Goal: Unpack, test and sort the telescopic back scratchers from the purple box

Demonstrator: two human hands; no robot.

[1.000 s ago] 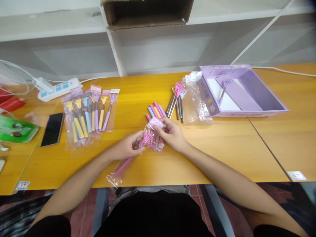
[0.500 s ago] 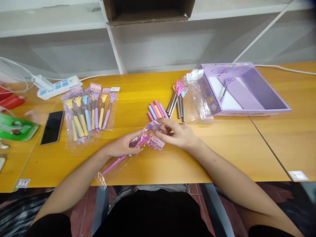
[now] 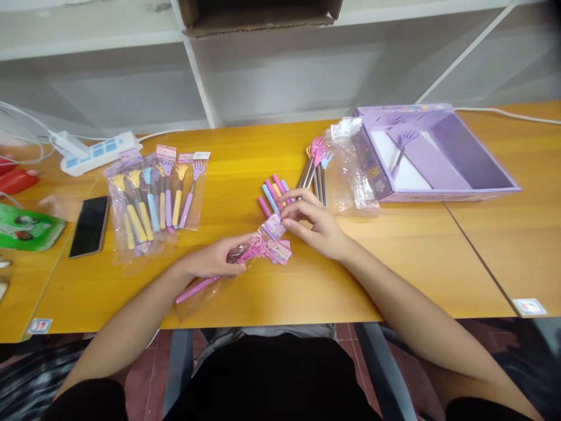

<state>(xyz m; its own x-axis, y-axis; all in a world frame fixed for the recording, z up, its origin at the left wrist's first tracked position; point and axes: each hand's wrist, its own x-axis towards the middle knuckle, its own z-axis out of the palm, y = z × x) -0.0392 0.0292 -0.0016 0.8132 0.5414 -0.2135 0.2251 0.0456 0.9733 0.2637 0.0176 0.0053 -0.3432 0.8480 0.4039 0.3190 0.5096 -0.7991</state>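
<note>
My left hand (image 3: 221,257) is closed around a pink back scratcher (image 3: 199,289) in a clear plastic bag, its claw end (image 3: 254,248) pointing up and right. At the bag's top is a purple printed header card (image 3: 273,227). My right hand (image 3: 318,225) has its thumb and a finger pinched at the card's right edge, the index finger raised above. Beneath and beside the bag lie pink printed cards (image 3: 280,252). Just beyond my right fingers are several coloured handle sleeves (image 3: 274,193) and metal-stemmed scratchers (image 3: 316,158), partly hidden by the hand.
Several bagged back scratchers (image 3: 155,204) lie at left, near a phone (image 3: 90,227), a power strip (image 3: 103,153) and a green packet (image 3: 28,228). At right, clear bags (image 3: 350,175) lean against a purple box (image 3: 473,190) with one purple scratcher (image 3: 402,152) inside.
My right hand has shifted slightly up, its index finger lifting off the header card, which shows more fully. The left hand keeps its hold, and the bagged scratcher has moved slightly left.
</note>
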